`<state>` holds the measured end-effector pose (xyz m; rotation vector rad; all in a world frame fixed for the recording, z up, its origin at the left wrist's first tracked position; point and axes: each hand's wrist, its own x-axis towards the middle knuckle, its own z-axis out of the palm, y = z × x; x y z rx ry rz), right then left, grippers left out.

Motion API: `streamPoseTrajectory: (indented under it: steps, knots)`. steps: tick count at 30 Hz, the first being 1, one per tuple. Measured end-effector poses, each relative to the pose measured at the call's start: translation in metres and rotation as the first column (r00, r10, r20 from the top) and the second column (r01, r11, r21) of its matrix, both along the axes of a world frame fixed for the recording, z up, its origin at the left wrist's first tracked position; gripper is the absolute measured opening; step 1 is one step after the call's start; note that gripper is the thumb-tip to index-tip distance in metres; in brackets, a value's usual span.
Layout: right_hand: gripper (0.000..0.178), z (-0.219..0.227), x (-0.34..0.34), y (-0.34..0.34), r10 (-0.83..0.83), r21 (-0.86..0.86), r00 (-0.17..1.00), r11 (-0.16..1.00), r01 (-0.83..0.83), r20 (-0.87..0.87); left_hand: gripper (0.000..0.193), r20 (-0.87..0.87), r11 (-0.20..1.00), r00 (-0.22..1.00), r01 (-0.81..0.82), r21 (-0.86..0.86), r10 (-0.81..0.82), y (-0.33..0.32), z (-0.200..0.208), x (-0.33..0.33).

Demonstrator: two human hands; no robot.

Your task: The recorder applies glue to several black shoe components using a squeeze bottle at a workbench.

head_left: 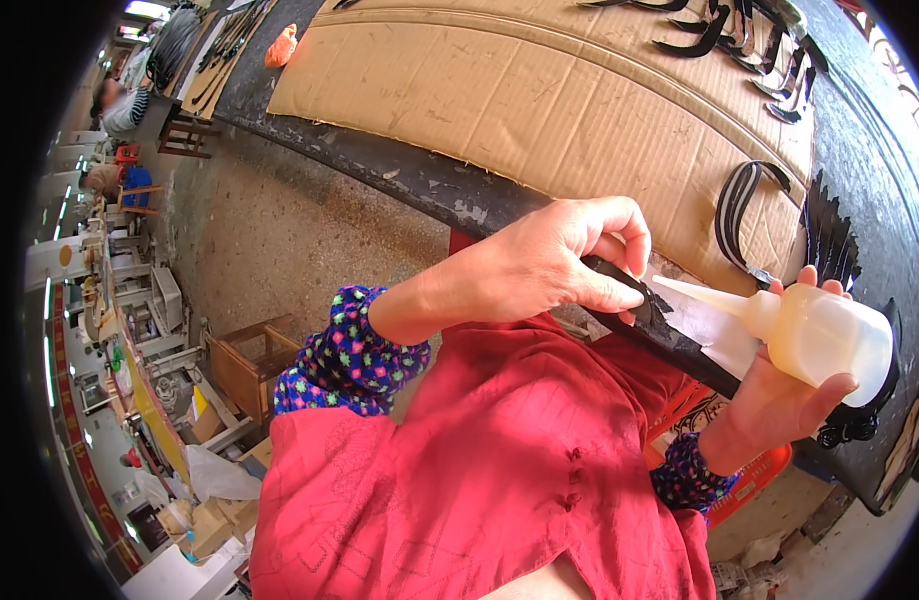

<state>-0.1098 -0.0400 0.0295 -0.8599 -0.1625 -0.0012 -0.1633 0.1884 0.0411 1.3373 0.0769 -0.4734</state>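
Note:
My right hand point(764, 402) holds a translucent squeeze bottle point(829, 340) with pale liquid in it. The bottle lies tilted across the palm, its long pointed nozzle aimed left toward my other hand. Just left of the nozzle tip, my left hand point(529, 265) has thumb and forefinger in a pinch. Dark material shows around those fingertips, but I cannot tell it from the black table edge. A pale sheet point(714, 332) lies beneath the nozzle. Beyond it, a bundle of curved black strips point(736, 215) rests on the cardboard point(459, 95).
Several curved black pieces point(724, 35) lie at the far right of the black table point(399, 172), with thin black strands point(831, 235) nearer. An orange crumpled bag point(281, 47) sits far left. Below the table are a red basket point(747, 490) and a wooden stool point(249, 365). Another person point(124, 108) sits far off.

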Motion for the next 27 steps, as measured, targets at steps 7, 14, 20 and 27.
streamPoseTrajectory:
  steps: [7,14,20,27]
  knots:
    - [0.074,0.002,-0.003,-0.006,-0.028,-0.027,0.999,0.999,0.028,-0.016,0.018,-0.021,1.0,1.0,-0.016,-0.011,0.016,0.004,-0.002,-0.003]
    - [0.074,-0.002,-0.004,-0.01,0.022,-0.017,0.999,1.0,-0.023,-0.048,0.018,-0.021,0.998,0.999,-0.034,-0.045,0.033,0.006,-0.005,-0.001]
    - [0.072,-0.004,-0.004,-0.011,0.105,0.026,0.994,0.994,-0.104,-0.031,0.018,-0.015,0.991,0.995,-0.097,-0.089,0.096,0.008,-0.003,-0.006]
    - [0.068,-0.008,0.001,-0.038,0.135,0.031,0.991,0.99,-0.135,-0.003,0.02,0.176,0.827,0.878,-0.479,0.294,0.445,0.059,0.058,-0.012]
